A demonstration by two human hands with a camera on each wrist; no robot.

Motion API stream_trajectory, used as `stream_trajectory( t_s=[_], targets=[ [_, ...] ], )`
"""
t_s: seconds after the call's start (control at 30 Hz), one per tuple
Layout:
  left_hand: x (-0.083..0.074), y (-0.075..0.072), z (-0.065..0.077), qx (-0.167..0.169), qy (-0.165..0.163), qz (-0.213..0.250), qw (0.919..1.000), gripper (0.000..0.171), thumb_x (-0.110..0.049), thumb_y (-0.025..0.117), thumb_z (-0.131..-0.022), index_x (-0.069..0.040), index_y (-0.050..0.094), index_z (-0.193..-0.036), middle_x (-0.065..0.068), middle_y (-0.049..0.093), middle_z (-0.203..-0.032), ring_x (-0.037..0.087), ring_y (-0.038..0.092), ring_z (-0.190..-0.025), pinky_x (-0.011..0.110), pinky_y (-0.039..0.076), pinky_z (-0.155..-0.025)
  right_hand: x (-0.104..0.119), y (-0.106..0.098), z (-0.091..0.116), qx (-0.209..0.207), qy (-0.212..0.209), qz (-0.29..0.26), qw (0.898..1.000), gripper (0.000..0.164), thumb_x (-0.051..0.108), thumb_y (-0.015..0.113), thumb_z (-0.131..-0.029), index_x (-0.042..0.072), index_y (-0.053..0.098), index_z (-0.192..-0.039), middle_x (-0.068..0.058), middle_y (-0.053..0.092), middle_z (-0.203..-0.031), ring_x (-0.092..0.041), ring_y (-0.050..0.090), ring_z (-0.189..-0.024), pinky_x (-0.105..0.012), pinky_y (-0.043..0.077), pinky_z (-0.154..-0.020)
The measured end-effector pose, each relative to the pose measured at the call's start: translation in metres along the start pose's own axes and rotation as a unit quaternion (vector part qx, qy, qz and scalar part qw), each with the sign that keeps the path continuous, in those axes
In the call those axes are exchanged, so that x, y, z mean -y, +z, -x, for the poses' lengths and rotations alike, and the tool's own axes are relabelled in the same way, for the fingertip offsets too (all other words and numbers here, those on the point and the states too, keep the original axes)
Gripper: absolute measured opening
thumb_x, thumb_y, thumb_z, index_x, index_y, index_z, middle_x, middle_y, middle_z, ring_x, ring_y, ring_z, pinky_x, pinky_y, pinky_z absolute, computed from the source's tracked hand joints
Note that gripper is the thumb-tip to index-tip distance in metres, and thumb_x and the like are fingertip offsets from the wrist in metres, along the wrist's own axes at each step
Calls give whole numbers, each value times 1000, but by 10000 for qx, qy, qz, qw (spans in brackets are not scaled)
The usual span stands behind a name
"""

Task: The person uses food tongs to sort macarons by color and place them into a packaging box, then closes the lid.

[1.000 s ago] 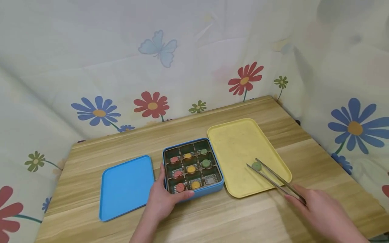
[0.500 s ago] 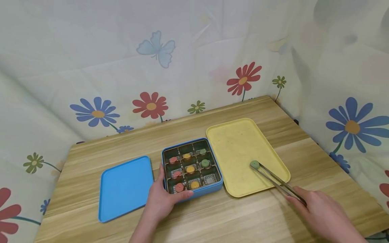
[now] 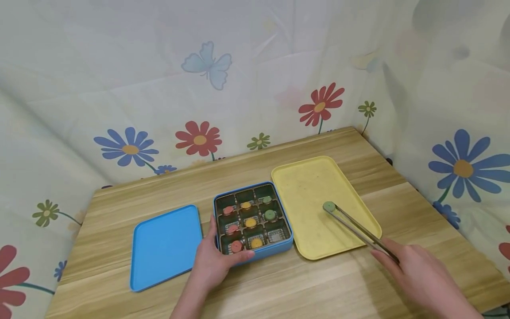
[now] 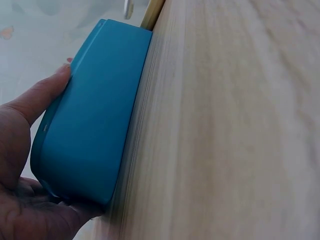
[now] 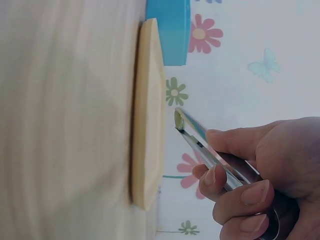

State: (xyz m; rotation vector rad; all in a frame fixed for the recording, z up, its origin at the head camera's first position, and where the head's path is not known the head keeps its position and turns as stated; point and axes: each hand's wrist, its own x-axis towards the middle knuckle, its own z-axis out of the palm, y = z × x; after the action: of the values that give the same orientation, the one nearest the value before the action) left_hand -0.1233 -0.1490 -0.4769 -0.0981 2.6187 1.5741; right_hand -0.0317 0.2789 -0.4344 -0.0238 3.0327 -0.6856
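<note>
My right hand (image 3: pixel 416 270) grips metal tongs (image 3: pixel 360 232), whose tips pinch a small green disc (image 3: pixel 329 206) over the yellow tray (image 3: pixel 311 181). In the right wrist view the disc (image 5: pixel 178 120) hangs above the tray (image 5: pixel 146 120), apart from it. With thumb on the near side and fingers along the left side, my left hand (image 3: pixel 214 261) holds the near-left corner of a blue square box (image 3: pixel 272 251). Red, yellow and green discs sit singly in the compartments of its dark plastic insert; the near-right compartment (image 3: pixel 276 235) holds none.
Left of the box lies a blue lid-like tray (image 3: pixel 165 248) with a low rim. The yellow tray stands close against the box's right side. Under everything is a wooden table (image 3: pixel 151 190), backed by flower-printed cloth (image 3: pixel 247 97).
The tongs' tips have come together on the green disc, which has since been lifted and shifted slightly left and away from me. My left hand keeps its hold on the box.
</note>
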Motion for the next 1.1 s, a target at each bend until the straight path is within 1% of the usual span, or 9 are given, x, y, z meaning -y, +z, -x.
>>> stream_trajectory(
  t_s=[0.17, 0.4, 0.57, 0.67, 0.77, 0.87, 0.97, 1.03, 1.1],
  targets=[
    [0, 0, 0, 0, -39, -26, 10000, 155, -56, 104, -56, -23, 6, -172, 9, 62, -141, 30, 51, -137, 53, 44, -109, 10, -3, -3, -350, -295, 59, 9989, 26, 40, 63, -108, 19, 67, -93, 7, 37, -59, -12, 37, -50, -31, 33, -50],
    [0, 0, 0, 5, -74, -24, 10000, 155, -56, 103, -56, -22, 7, -172, 6, 64, -140, 31, 50, -138, 54, 45, -109, 29, -8, -9, -624, -685, 20, 9957, 23, 39, 66, -107, 17, 72, -102, 9, 36, -58, -9, 34, -50, -31, 33, -51],
    [1, 0, 0, 0, -62, -45, 10000, 155, -57, 103, -56, -24, 6, -172, 6, 64, -139, 31, 51, -137, 53, 46, -108, 44, -8, -12, -824, -1029, 46, 9913, 16, 35, 71, -105, 22, 67, -94, 12, 33, -58, -6, 33, -50, -30, 34, -52],
    [2, 0, 0, 3, -54, -64, 10000, 155, -57, 103, -57, -25, 6, -172, 5, 65, -137, 30, 52, -136, 52, 47, -107, 53, -7, -13, -882, -1217, 38, 9886, 14, 34, 73, -103, 20, 74, -101, 15, 36, -59, -4, 38, -53, -30, 39, -55],
    [2, 0, 0, -11, -48, -101, 9999, 154, -58, 103, -57, -25, 6, -172, 4, 66, -135, 30, 52, -136, 52, 47, -107, 61, -5, -12, -726, -1229, -9, 9898, 23, 36, 72, -104, 16, 77, -114, 17, 39, -60, -3, 42, -56, -30, 42, -58],
    [1, 0, 0, -22, -86, -95, 9999, 155, -58, 103, -56, -25, 6, -172, 3, 66, -136, 30, 52, -137, 52, 48, -106, 68, -3, -10, -537, -1205, -47, 9912, 26, 39, 70, -104, 16, 77, -116, 17, 40, -61, -1, 41, -57, -28, 41, -58],
    [0, 0, 0, -28, -156, -74, 9998, 155, -59, 103, -55, -23, 7, -172, 2, 67, -136, 30, 53, -136, 51, 50, -104, 72, 1, -9, -507, -1313, -93, 9900, 20, 39, 71, -104, 20, 76, -109, 17, 37, -61, 0, 37, -55, -25, 38, -56],
    [-1, 0, 0, -31, -188, -53, 9998, 155, -59, 103, -56, -21, 7, -172, 2, 67, -136, 30, 53, -136, 51, 51, -103, 74, 4, -8, -576, -1463, -142, 9875, 13, 37, 72, -103, 26, 72, -97, 19, 35, -62, 2, 35, -54, -24, 36, -54],
    [-1, 0, 0, -39, -178, -54, 9998, 155, -58, 103, -56, -21, 8, -172, 3, 67, -136, 30, 53, -136, 51, 51, -103, 76, 7, -8, -631, -1645, -213, 9841, 23, 34, 73, -103, 30, 60, -84, 21, 32, -62, 3, 32, -53, -22, 34, -52]
  ],
)
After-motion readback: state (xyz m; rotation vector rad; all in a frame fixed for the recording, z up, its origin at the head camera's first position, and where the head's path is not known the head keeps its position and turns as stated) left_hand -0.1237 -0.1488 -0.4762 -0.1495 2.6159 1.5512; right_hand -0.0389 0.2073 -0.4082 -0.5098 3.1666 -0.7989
